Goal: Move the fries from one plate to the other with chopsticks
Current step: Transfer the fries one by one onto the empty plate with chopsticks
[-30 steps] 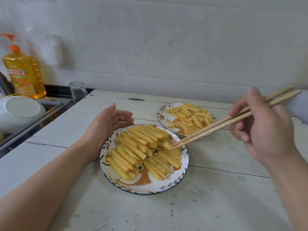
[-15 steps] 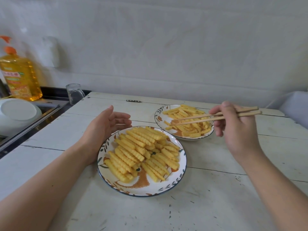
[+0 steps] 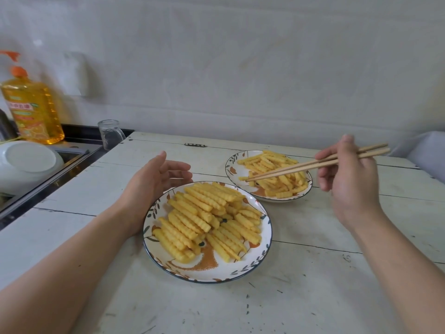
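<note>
White wooden table [image 3: 313,273], mid-frame: near plate [image 3: 207,273] piled with fries [image 3: 204,220], fewer on far plate [image 3: 268,198], so plenty left; right hand [image 3: 349,179] pinching chopsticks [image 3: 301,168], tips together there; left hand [image 3: 154,179] relaxed beside near plate.

The bowl [image 3: 26,165] and the soap bottle [image 3: 32,109] are cut off by the left edge. The label print on the bottle is too blurred to be read. Part of the far plate [image 3: 272,200] is hidden behind the near plate [image 3: 209,276]. Whether a fry is held at the tips of the chopsticks [image 3: 313,163] cannot be told.
</note>
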